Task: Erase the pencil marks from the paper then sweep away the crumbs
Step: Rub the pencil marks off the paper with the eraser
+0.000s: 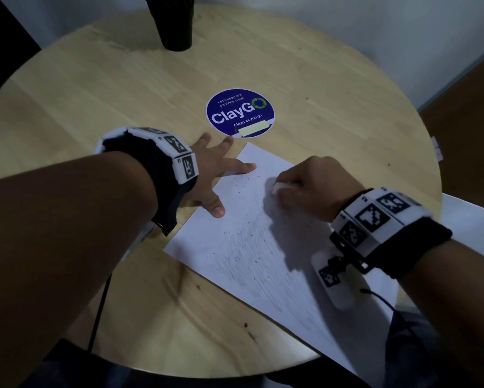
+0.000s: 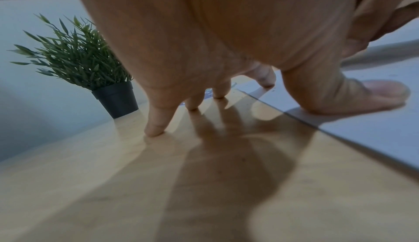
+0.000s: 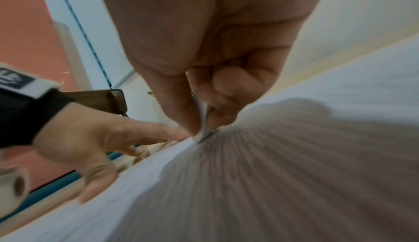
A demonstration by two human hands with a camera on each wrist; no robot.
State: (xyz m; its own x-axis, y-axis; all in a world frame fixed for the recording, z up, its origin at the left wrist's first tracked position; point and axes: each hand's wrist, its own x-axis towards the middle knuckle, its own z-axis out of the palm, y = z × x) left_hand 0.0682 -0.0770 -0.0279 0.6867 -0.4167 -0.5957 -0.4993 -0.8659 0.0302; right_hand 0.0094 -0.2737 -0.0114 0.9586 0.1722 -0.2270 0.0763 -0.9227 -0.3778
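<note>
Two hands on the job: left hand (image 1: pixel 212 175) splayed flat across the paper's (image 1: pixel 252 247) left edge, right hand (image 1: pixel 316 186) pinching the eraser (image 1: pixel 280 187) mid-sheet, bare desk (image 1: pixel 95 88) all around.

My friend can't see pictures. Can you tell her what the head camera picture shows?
The right hand rubs a white eraser on a sheet of paper speckled with dark crumbs. The left hand presses the paper's edge flat on a round wooden table near a blue sticker.
</note>
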